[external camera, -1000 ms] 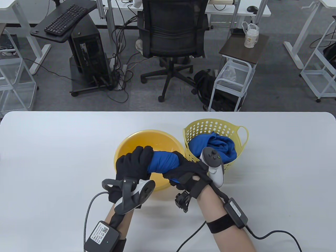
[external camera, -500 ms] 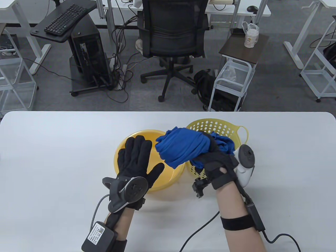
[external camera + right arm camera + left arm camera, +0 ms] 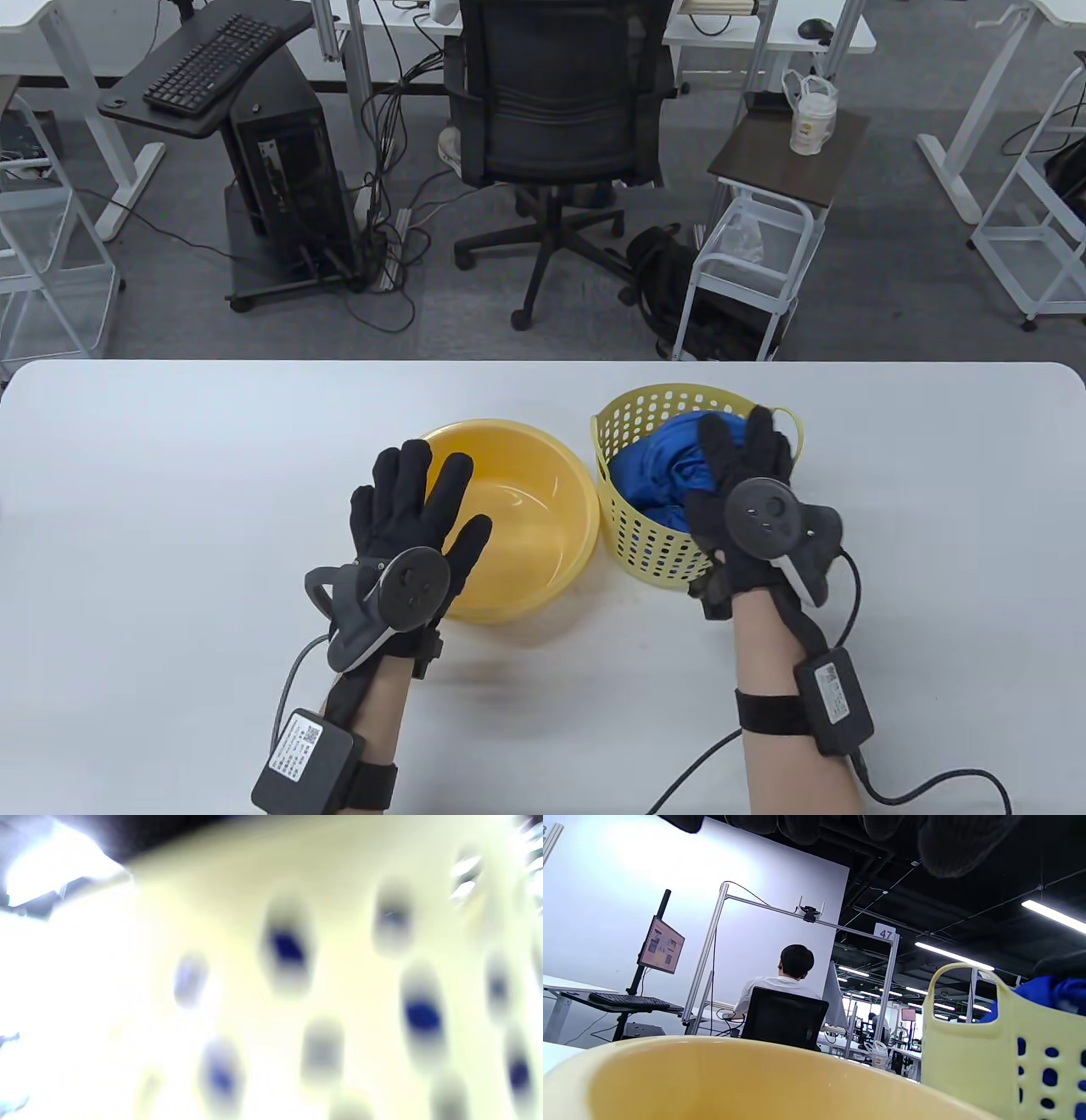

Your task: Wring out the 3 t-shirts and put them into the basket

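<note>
basket [image 3: 653,543]: 1 | basin [image 3: 543,577]: 1 | gloved hands: 2, left hand [image 3: 407,518], right hand [image 3: 747,484] | chair [image 3: 556,110]: 1

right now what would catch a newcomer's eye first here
Bright blue t-shirts heaped in the pale yellow basket at the table's middle right, with the right hand spread over them. Beside it on the left sits a yellow basin, the left hand open at its near rim.

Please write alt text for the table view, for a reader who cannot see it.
Two gloved hands hover open over a white table: the left hand above an empty yellow basin, the right hand over a pale yellow basket holding blue t-shirts. An office chair stands behind.
</note>
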